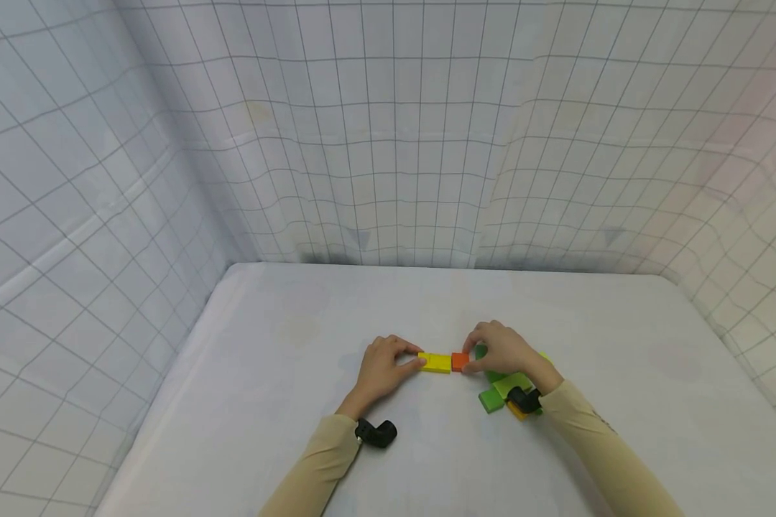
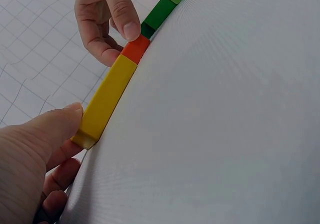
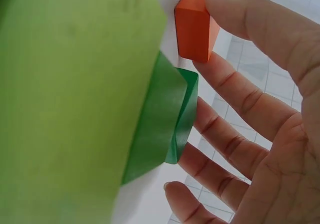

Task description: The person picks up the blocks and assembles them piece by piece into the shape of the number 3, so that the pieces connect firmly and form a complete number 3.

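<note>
On the white table a long yellow block (image 1: 437, 364) lies in line with a short orange-red block (image 1: 459, 362). My left hand (image 1: 380, 368) pinches the yellow block's left end between thumb and fingers. From the other side, my right hand (image 1: 506, 350) holds the orange-red block (image 3: 194, 31) with thumb and forefinger. In the left wrist view the orange-red block (image 2: 135, 49) sits right at the far end of the yellow block (image 2: 107, 101). The right hand's other fingers spread beside a dark green block (image 3: 157, 121).
Under and near the right wrist is a loose cluster of blocks: a green block (image 1: 491, 400), a lime block (image 1: 512, 385) and an amber block (image 1: 516, 411) among them, partly hidden by the arm. Grid-patterned white curtains (image 1: 388, 143) hang behind and beside the white table (image 1: 284, 402).
</note>
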Demonstrator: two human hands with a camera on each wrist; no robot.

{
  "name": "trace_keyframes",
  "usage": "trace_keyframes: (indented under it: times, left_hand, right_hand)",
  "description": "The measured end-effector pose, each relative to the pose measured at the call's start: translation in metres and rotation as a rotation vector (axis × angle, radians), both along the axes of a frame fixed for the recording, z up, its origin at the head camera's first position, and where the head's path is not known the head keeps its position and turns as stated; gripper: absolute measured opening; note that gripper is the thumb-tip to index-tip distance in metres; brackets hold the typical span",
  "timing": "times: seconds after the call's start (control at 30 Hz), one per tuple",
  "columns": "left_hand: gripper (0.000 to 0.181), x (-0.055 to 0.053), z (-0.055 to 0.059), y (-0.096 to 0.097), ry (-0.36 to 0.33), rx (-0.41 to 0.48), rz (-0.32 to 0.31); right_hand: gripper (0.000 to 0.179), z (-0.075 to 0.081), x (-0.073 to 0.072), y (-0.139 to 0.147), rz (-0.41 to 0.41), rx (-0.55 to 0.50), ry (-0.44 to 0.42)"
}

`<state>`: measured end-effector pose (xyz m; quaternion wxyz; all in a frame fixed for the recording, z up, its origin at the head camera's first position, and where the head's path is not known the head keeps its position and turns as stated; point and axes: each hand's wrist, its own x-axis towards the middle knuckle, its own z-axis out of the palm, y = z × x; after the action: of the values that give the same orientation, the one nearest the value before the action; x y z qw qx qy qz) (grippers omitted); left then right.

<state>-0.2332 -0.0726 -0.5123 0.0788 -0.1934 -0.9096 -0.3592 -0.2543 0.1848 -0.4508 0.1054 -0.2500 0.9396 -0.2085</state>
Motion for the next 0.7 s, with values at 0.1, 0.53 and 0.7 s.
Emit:
trace_keyframes:
  times: [0.1, 0.53, 0.7]
  left_hand:
    - [0.023, 0.0, 0.0003, 0.0002, 0.007, 0.007, 0.001]
    - [0.022, -0.0008, -0.0016, 0.0003, 0.017, 0.006, 0.004]
    - [0.022, -0.0004, -0.0012, 0.0002, 0.012, 0.002, 0.011]
  right_hand:
    - [0.025, 0.0008, 0.0008, -0.0004, 0.0, 0.004, 0.006]
    - [0.025, -0.0002, 0.003, -0.0014, 0.009, 0.004, 0.012]
    - [0.026, -0.0004, 0.0029, -0.0017, 0.011, 0.009, 0.012]
